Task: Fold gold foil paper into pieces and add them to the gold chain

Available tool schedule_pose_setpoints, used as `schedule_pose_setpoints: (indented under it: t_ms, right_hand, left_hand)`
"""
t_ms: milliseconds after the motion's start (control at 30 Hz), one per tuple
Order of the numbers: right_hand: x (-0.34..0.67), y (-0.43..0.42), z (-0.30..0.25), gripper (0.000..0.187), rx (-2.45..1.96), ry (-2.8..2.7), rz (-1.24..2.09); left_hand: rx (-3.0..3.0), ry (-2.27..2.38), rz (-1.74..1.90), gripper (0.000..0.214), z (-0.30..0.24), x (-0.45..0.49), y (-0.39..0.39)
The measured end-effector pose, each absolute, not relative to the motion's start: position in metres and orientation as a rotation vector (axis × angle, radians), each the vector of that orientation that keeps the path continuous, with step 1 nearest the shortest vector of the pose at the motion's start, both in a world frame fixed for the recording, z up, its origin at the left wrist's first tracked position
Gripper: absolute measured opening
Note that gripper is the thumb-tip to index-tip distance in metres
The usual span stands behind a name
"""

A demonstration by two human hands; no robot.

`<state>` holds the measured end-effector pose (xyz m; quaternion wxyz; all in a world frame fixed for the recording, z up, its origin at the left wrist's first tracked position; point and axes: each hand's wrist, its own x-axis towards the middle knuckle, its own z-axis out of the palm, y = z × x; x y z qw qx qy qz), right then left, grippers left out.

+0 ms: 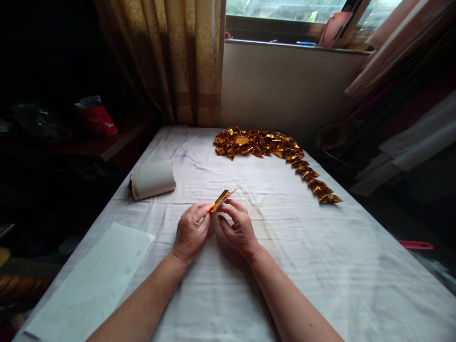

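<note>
In the middle of the head view, my left hand (pixel 192 230) is closed in a pinch on a small piece of gold foil paper (pixel 220 200). The paper is folded, with a shiny gold face and a pale edge, and it tilts up to the right. My right hand (pixel 239 227) is beside it with fingers bent and thumb apart. Its fingertips reach the paper's right side; whether they touch it I cannot tell. Both hands are just above the white cloth.
A pile of folded gold foil pieces (pixel 256 142) lies at the far edge, a linked row (pixel 313 180) trailing right. On the left are a white roll (pixel 153 179) and a lined paper sheet (pixel 96 280). White cloth (pixel 302 275) covers the table. A curtain (pixel 178 61) hangs behind.
</note>
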<state>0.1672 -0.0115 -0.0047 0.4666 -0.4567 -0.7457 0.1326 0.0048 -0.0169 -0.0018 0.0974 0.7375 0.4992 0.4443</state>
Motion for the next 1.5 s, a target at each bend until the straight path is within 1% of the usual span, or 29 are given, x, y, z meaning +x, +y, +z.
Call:
schedule_pose_setpoints:
  t_ms: [67, 100, 233, 267, 300, 400, 433, 633, 733, 867, 967, 1100, 1233, 1300, 1400, 1500]
  right_hand:
    - [0.17, -0.009, -0.004, 0.023, -1.147, -1.783, 0.241]
    - [0.173, -0.008, -0.003, 0.025, -1.169, -1.75, 0.163]
    - [0.185, -0.004, 0.001, 0.046, -1.287, -1.764, -0.198]
    - [0.188, -0.004, 0.002, 0.047, -1.293, -1.826, -0.254]
    - [0.19, -0.004, 0.002, 0.045, -1.277, -1.895, -0.289]
    - [0.193, -0.006, 0.004, 0.019, -1.163, -2.015, -0.337]
    - [0.193, -0.007, 0.005, 0.014, -1.136, -2.013, -0.353]
    - [0.19, -0.01, 0.011, 0.013, -1.047, -1.971, -0.436]
    - [0.189, -0.01, 0.01, 0.013, -1.029, -2.037, -0.403]
    - [0.191, -0.011, 0.003, 0.013, -1.038, -2.177, -0.315]
    - [0.191, -0.014, -0.002, 0.01, -1.043, -2.309, -0.198]
    - [0.19, -0.017, -0.004, 0.012, -1.098, -2.387, -0.084]
    - [0.19, -0.018, -0.003, 0.017, -1.131, -2.382, -0.009]
    - [0.191, -0.017, -0.005, 0.019, -1.123, -2.366, 0.055]
    - [0.197, -0.013, -0.009, 0.017, -1.103, -2.308, 0.176]
    - [0.206, -0.007, -0.011, 0.013, -1.099, -2.244, 0.306]
  left_hand:
    - [2.213, 1.522, 1.32, 0.03, -0.001, 0.001, -0.015]
    - [2.226, 1.544, 1.326, 0.03, -0.001, -0.001, -0.014]
    - [2.316, 1.48, 1.356, 0.03, -0.003, -0.01, -0.011]
    - [2.35, 1.445, 1.358, 0.03, -0.003, -0.011, -0.01]
    - [2.386, 1.415, 1.357, 0.031, -0.003, -0.012, -0.009]
    - [2.535, 1.386, 1.333, 0.03, -0.001, -0.014, -0.008]
    - [2.587, 1.379, 1.328, 0.03, 0.001, -0.015, -0.008]
    - [2.656, 1.334, 1.444, 0.035, 0.003, -0.017, -0.005]
    - [2.593, 1.271, 1.437, 0.034, -0.001, -0.016, -0.005]
    - [2.523, 1.237, 1.337, 0.028, -0.007, -0.017, -0.003]
    - [2.536, 1.179, 1.155, 0.027, -0.011, -0.024, -0.003]
    - [2.551, 1.108, 0.869, 0.032, -0.007, -0.036, -0.01]
    - [2.532, 1.189, 0.74, 0.035, 0.002, -0.038, -0.021]
    - [2.523, 1.269, 0.754, 0.026, 0.004, -0.033, -0.025]
    - [2.519, 1.379, 0.796, 0.009, 0.003, -0.026, -0.026]
    - [2.494, 1.437, 0.81, 0.007, 0.0, -0.022, -0.025]
